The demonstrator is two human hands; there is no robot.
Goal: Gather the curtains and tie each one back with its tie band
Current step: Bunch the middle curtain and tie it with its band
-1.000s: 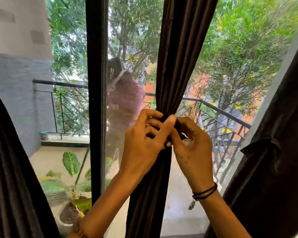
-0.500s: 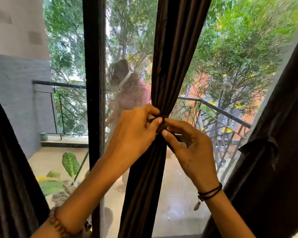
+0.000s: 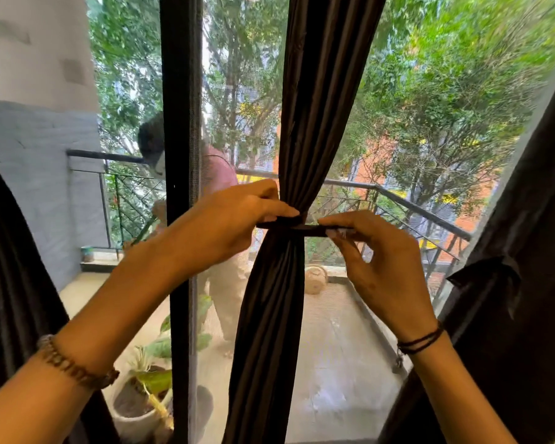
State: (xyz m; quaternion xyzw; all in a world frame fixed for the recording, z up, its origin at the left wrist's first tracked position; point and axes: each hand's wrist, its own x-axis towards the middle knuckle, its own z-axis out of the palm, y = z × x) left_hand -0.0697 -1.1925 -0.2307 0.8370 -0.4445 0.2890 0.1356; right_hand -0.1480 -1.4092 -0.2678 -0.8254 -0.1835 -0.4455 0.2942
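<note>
Hands pulled apart since half a second earlier: left hand (image 3: 225, 229) and right hand (image 3: 378, 264) each pinched an end of the tie band (image 3: 302, 226), grips closed tight. Band sat stretched level around the gathered middle curtain (image 3: 314, 123). Knot likely cinching; this curtain nearly done.

The curtain (image 3: 318, 91) is dark cloth, smooth with a soft shine on its folds. The tie band (image 3: 285, 223) is the same dark cloth. The railing (image 3: 414, 206) outside looks like dull metal. The wall (image 3: 39, 174) looks rough and matt.
</note>
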